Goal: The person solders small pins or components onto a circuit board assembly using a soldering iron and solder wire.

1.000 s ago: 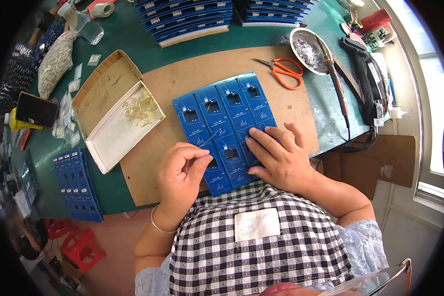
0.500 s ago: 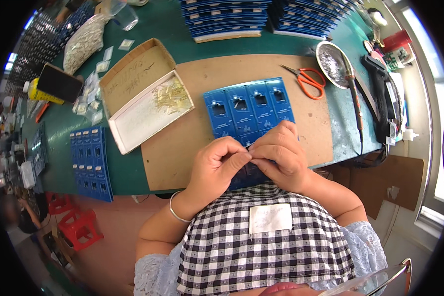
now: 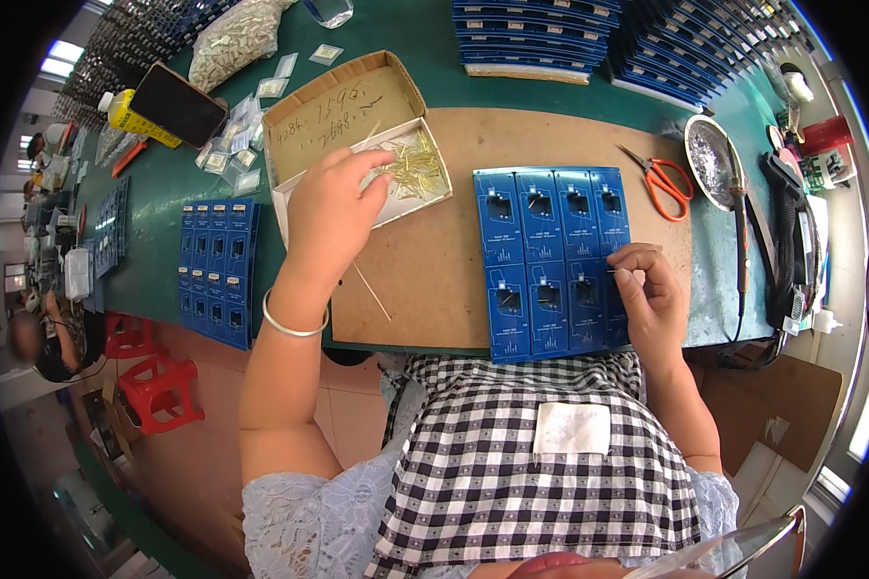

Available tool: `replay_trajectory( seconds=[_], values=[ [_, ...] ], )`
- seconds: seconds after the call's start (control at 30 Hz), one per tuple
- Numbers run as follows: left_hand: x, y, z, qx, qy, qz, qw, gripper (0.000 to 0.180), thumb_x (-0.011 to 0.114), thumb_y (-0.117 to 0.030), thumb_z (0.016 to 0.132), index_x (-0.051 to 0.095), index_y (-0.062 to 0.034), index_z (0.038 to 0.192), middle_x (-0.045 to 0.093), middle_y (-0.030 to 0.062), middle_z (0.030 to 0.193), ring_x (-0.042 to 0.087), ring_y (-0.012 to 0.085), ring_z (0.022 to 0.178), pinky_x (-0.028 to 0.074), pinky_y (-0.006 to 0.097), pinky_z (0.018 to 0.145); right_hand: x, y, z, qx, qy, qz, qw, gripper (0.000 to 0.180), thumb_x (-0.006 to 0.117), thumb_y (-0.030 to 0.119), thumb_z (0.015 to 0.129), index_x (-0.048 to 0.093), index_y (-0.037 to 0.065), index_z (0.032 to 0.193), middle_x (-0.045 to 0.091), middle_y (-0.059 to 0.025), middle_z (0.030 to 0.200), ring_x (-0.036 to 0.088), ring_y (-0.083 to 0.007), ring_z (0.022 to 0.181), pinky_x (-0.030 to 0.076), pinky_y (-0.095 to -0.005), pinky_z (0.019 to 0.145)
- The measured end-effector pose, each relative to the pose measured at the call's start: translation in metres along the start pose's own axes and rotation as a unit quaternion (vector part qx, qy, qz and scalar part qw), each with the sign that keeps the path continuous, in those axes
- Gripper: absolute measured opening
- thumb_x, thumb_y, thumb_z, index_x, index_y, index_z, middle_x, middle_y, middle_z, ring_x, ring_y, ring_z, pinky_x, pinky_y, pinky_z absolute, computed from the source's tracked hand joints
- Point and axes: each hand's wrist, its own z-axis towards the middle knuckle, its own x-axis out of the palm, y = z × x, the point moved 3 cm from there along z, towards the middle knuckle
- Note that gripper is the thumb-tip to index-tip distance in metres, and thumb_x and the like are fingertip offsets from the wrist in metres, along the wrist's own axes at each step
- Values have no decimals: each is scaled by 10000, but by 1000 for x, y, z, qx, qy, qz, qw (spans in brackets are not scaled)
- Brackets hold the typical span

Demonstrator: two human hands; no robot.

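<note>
While the left hand (image 3: 333, 207) reaches, fingers loosely apart, into the cardboard box (image 3: 357, 125) of brass pins (image 3: 410, 169), the right hand (image 3: 647, 294) pinches a pin at the blue circuit panel (image 3: 550, 261) near the board's (image 3: 434, 280) front edge; seating it likely needs careful aim.

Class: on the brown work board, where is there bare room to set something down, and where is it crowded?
Bare: the brown board above the blue circuit panel, and between the cardboard box and that panel. Crowded: the right edge, with scissors and metal dish.
</note>
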Motion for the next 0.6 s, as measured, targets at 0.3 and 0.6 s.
replay_trajectory(
  seconds=[0.3,0.6],
  values=[
    [41,-6,21,183,8,206,961,116,667,-126,772,681,-118,887,618,64,857,613,282,835,508,408,687,-8,3,1,-36,14,-113,993,77,631,5,821,600,36,884,589,-109,1044,551,-285,998,433,-365,888],
    [32,10,16,54,62,59,995,36,633,-79,805,612,-73,833,601,78,812,604,257,737,464,364,632,4,5,1,-92,40,-259,961,124,674,50,743,599,87,836,571,-62,1106,501,-279,1022,388,-396,894]
  ],
)
